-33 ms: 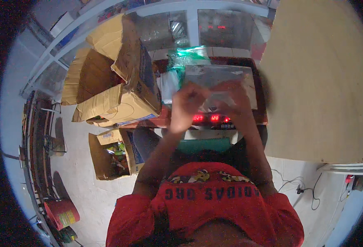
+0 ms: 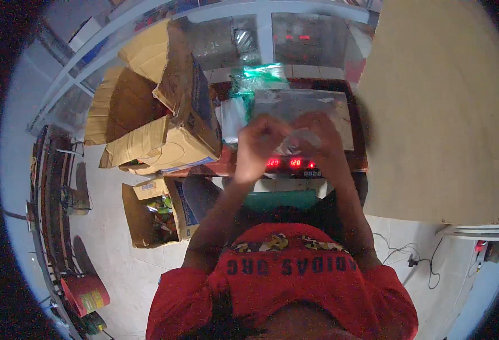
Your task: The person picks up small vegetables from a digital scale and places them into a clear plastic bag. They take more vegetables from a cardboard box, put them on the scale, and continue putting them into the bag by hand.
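Observation:
Over a weighing scale, my left hand [image 2: 255,144] and my right hand [image 2: 326,136] are close together, fingers bent and slightly blurred. Between them is a small clear plastic bag [image 2: 300,140], pinched at both sides. Whether anything is inside the bag I cannot tell. Beneath the hands lies the scale's flat grey plate [image 2: 295,101], partly covered by them. Its red lit display [image 2: 295,163] shows along the near edge, below the bag.
A large open cardboard box [image 2: 190,139] stands left of the scale. On the floor below it, a smaller box [image 2: 147,232] holds small colourful packets. Clear and green plastic [image 2: 258,76] lies behind the scale. A big beige board [image 2: 442,113] fills the right side.
My right hand has shifted slightly left and its fingers have come nearer the left hand. The bag looks more bunched between them.

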`<state>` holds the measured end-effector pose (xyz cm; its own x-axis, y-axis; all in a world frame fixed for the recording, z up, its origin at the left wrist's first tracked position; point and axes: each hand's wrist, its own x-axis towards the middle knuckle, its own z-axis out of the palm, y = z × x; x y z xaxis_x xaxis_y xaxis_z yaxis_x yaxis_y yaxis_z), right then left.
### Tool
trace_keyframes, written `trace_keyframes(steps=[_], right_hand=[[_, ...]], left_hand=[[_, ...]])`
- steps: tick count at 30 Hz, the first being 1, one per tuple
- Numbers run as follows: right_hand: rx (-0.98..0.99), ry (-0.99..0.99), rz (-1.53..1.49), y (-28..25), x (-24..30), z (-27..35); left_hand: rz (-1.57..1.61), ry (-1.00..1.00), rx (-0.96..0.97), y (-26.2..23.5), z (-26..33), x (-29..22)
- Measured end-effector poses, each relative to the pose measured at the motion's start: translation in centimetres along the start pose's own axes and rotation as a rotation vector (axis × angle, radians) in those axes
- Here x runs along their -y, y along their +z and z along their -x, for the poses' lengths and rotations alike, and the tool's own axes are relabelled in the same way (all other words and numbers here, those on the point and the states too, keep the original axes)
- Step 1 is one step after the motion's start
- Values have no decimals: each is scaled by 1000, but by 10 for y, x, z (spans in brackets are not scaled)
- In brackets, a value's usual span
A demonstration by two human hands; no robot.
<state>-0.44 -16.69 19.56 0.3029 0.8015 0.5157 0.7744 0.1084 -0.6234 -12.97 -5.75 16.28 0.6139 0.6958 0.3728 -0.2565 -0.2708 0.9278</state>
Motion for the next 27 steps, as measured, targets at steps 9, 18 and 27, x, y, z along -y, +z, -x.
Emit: trace_keyframes(steps=[9, 18, 27], right_hand=[[105, 190, -395, 8, -12, 8], [-19, 356, -541, 5, -18, 4], [-11, 606, -1237, 17, -46, 13]], left_hand=[[531, -175, 43, 6, 1, 14], [22, -152, 370, -7, -2, 22], [479, -168, 243, 4, 7, 31]])
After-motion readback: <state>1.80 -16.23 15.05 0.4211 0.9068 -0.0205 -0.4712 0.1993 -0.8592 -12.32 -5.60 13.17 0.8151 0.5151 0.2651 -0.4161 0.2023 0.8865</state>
